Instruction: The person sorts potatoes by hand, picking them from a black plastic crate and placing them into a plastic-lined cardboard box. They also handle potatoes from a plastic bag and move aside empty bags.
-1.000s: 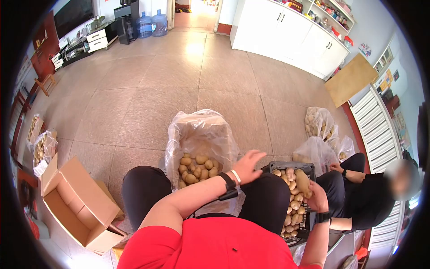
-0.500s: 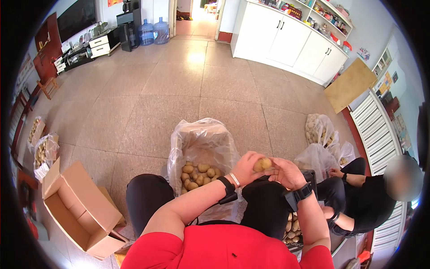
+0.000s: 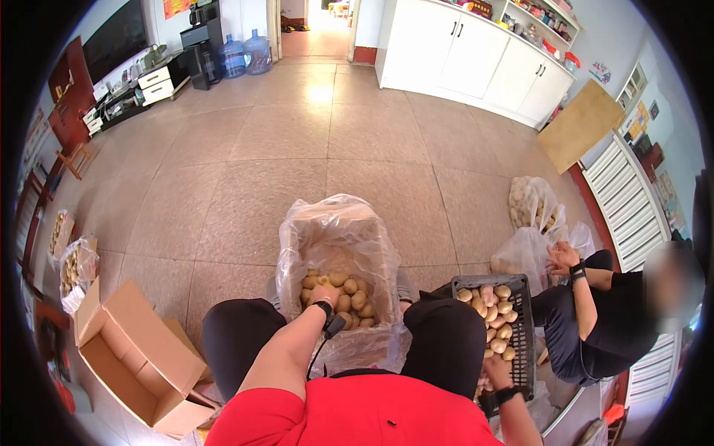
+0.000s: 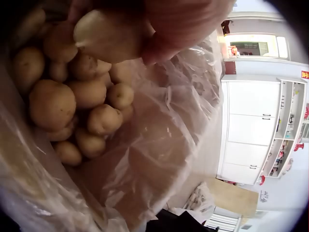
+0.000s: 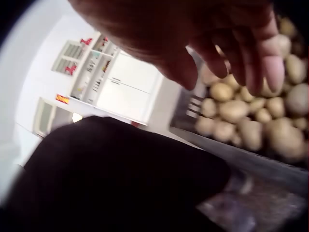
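Observation:
My left hand (image 3: 323, 293) reaches down into a box lined with a clear plastic bag (image 3: 375, 230), over a heap of potatoes (image 3: 358, 301). Fingers and thumb hold a potato (image 4: 108, 36) close above the others in the left wrist view. At my right side stands a black plastic crate (image 3: 526, 327) with many potatoes (image 3: 500, 331) in it. Over its near end is my right hand (image 3: 497, 372), which looks empty. In the right wrist view its fingers (image 5: 273, 72) hang loosely apart above the potatoes.
Another person sits to the right, a hand (image 3: 564, 256) near clear bags of potatoes (image 3: 532, 204). An opened cardboard box (image 3: 141, 357) lies on the left. My knees (image 3: 242, 338) flank the lined box. Farther left are more bagged potatoes (image 3: 78, 267).
A potato held between both hands above my right knee is now in my left hand, down in the lined box. My right hand has gone back to the crate. The other person's hand has risen.

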Demonstrator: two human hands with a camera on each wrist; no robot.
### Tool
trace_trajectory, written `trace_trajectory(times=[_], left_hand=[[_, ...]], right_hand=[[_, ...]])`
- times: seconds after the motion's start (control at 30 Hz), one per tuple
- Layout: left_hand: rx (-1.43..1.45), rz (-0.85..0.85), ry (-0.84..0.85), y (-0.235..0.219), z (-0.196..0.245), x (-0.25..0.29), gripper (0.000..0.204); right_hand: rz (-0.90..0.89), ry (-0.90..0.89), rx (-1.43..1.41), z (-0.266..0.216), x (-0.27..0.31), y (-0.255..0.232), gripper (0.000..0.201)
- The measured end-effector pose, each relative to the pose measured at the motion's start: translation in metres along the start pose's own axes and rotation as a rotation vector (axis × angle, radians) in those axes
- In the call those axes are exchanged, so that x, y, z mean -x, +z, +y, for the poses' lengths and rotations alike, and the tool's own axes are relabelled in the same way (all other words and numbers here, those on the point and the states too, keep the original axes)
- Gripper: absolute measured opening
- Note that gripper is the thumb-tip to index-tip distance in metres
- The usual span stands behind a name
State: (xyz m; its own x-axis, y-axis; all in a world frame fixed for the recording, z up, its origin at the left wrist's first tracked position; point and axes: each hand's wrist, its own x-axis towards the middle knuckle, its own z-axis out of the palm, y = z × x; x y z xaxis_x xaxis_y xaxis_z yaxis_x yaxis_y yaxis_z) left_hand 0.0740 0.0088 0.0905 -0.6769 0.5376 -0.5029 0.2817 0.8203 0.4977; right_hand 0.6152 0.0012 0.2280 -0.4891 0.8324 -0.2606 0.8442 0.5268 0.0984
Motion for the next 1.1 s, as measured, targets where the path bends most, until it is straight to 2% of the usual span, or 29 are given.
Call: trace_trajectory(times=[0.03, 0.1, 0.2, 0.23, 0.3, 0.37, 0.4, 0.43, 0.47, 0.5, 0.53, 0.6, 0.63, 0.67, 0.7, 0.77, 0.8, 0.87, 0.93, 0.97, 1.0, 1.03, 1.07, 1.1], left_hand=[[-0.007, -0.002, 0.001, -0.003, 0.000, 0.003, 0.051], [-0.134, -0.045, -0.038, -0.020, 0.004, 0.021, 0.051], [-0.209, -0.047, -0.053, -0.015, -0.007, 0.006, 0.054], [-0.267, -0.035, -0.036, -0.002, -0.016, -0.011, 0.055], [-0.203, -0.049, -0.032, 0.038, -0.067, -0.078, 0.060], [-0.147, -0.002, 0.076, 0.013, -0.052, -0.055, 0.065], [-0.219, -0.069, 0.117, 0.001, -0.041, -0.044, 0.063], [-0.224, -0.013, 0.084, 0.026, -0.074, -0.085, 0.060], [-0.379, -0.007, 0.208, 0.051, -0.115, -0.134, 0.057], [-0.228, 0.003, 0.043, 0.024, -0.075, -0.087, 0.057], [-0.270, 0.005, 0.083, 0.032, -0.089, -0.102, 0.056], [-0.191, 0.015, -0.041, 0.025, -0.075, -0.085, 0.055], [-0.143, 0.022, -0.102, 0.027, -0.082, -0.091, 0.054], [-0.142, 0.016, -0.096, 0.028, -0.082, -0.091, 0.054], [-0.131, 0.015, -0.103, 0.028, -0.084, -0.092, 0.053], [-0.121, 0.012, -0.112, 0.020, -0.081, -0.083, 0.052], [-0.164, 0.047, -0.105, 0.016, -0.076, -0.075, 0.051], [-0.203, 0.088, -0.105, 0.015, -0.059, -0.061, 0.050], [-0.155, 0.164, -0.103, 0.010, -0.056, -0.051, 0.048], [-0.267, 0.127, -0.029, 0.003, -0.046, -0.035, 0.046], [-0.378, 0.103, -0.010, 0.002, -0.045, -0.027, 0.044], [-0.348, 0.047, -0.043, -0.016, -0.023, 0.000, 0.040], [-0.440, 0.015, -0.060, -0.002, -0.042, -0.025, 0.038], [-0.437, 0.068, -0.076, -0.010, -0.029, -0.006, 0.037]], right_hand=[[-0.027, 0.455, -0.665, 0.012, 0.020, 0.089, 0.028], [-0.018, 0.173, -0.540, -0.048, 0.056, 0.043, 0.032], [-0.039, 0.191, -0.637, -0.053, 0.052, 0.085, 0.033], [-0.041, 0.219, -0.685, -0.058, 0.053, 0.100, 0.034], [-0.031, 0.318, -0.785, -0.069, 0.075, 0.125, 0.036], [-0.002, 0.433, -0.882, -0.084, 0.111, 0.140, 0.037], [-0.048, 0.509, -0.875, -0.085, 0.121, 0.142, 0.040], [-0.100, 0.571, -0.866, -0.095, 0.107, 0.094, 0.043], [-0.089, 0.612, -0.870, -0.099, 0.105, 0.076, 0.043], [-0.170, 0.657, -0.846, -0.100, 0.101, 0.063, 0.043], [-0.255, 0.696, -0.822, -0.102, 0.098, 0.054, 0.044], [-0.264, 0.721, -0.828, -0.105, 0.095, 0.041, 0.045], [-0.280, 0.721, -0.833, -0.105, 0.096, 0.039, 0.046], [-0.204, 0.677, -0.851, -0.104, 0.098, 0.053, 0.043], [-0.202, 0.682, -0.849, -0.101, 0.101, 0.062, 0.043], [-0.315, 0.779, -0.886, -0.103, 0.097, 0.049, 0.040], [-0.315, 0.778, -0.884, -0.103, 0.099, 0.056, 0.040], [-0.173, 0.665, -0.768, -0.101, 0.104, 0.075, 0.036], [-0.186, 0.665, -0.776, -0.100, 0.105, 0.072, 0.035], [-0.193, 0.670, -0.787, -0.100, 0.103, 0.072, 0.033], [-0.126, 0.625, -0.720, -0.093, 0.109, 0.113, 0.031], [-0.136, 0.588, -0.729, -0.093, 0.103, 0.143, 0.031], [-0.113, 0.593, -0.745, -0.078, 0.114, 0.174, 0.032], [-0.090, 0.597, -0.763, -0.063, 0.133, 0.212, 0.033]])
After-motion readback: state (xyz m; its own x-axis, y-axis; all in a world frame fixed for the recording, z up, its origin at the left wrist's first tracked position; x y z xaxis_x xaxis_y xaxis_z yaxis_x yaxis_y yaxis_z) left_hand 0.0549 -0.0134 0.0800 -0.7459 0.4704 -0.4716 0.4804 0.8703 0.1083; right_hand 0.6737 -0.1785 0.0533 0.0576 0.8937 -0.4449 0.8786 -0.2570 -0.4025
